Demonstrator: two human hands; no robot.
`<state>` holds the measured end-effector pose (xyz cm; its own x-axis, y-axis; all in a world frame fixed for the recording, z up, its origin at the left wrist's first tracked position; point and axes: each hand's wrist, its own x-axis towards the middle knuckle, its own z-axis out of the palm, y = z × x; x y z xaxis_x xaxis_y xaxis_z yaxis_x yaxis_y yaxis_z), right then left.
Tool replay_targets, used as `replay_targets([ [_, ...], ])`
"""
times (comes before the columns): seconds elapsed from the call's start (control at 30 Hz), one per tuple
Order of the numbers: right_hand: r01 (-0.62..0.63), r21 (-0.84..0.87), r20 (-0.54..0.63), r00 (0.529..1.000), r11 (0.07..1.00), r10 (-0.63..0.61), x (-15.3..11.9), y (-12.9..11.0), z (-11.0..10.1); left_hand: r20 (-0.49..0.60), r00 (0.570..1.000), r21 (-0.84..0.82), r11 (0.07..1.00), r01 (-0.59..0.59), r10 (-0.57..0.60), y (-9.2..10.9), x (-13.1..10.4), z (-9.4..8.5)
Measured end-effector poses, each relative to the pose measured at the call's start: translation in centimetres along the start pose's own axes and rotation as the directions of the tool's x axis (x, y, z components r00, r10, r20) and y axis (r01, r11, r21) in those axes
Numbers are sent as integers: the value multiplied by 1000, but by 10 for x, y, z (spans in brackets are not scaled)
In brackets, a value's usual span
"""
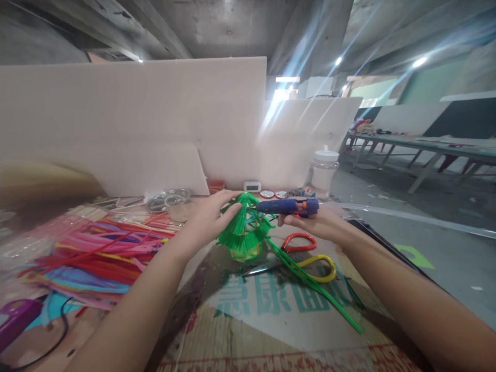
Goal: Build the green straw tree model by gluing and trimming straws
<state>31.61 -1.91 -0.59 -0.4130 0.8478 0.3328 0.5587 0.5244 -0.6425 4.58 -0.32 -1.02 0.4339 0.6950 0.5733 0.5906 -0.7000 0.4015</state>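
Observation:
A green craft piece (243, 237), shaped like a small tiered roof, stands on the printed board (248, 330). My left hand (217, 214) grips its upper left side, thumb near the top. In my right hand (310, 222) is a blue glue gun (287, 207), its tip pointing left and close to the upper part of the green piece. Scissors with one red and one yellow handle (321, 268) lie just right of the piece, with green pipe cleaners (329, 299) across them.
Colourful pipe cleaners (96, 253) are heaped on the left, near a purple tool (19, 320) with a black cord. Behind stand a small white clock (252, 187), tape rolls, a lidded clear jar (324, 173) and pale upright panels (155, 119). A clear tube runs off right.

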Motion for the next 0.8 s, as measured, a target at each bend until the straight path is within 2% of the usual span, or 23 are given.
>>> replay_targets([
  [0.1,12,74,73,997,997,-17,-2,-6,-2,-2,1000,-7,1000,-3,3,-2,0,1],
  [0.23,-18,56,135,991,998,10,-2,-11,-1,-1,1000,-24,1000,-6,6,-2,-1,1],
  [0.43,27,38,105,994,999,-31,-4,-13,-4,7,1000,-31,1000,4,-4,-1,-1,0],
  [0.63,78,70,174,981,995,-89,-6,-16,-7,-1,1000,-17,1000,18,-18,2,-1,-1],
  [0.8,101,-13,128,987,995,-98,-4,-12,-4,10,1000,5,1000,27,-27,5,-2,-2],
])
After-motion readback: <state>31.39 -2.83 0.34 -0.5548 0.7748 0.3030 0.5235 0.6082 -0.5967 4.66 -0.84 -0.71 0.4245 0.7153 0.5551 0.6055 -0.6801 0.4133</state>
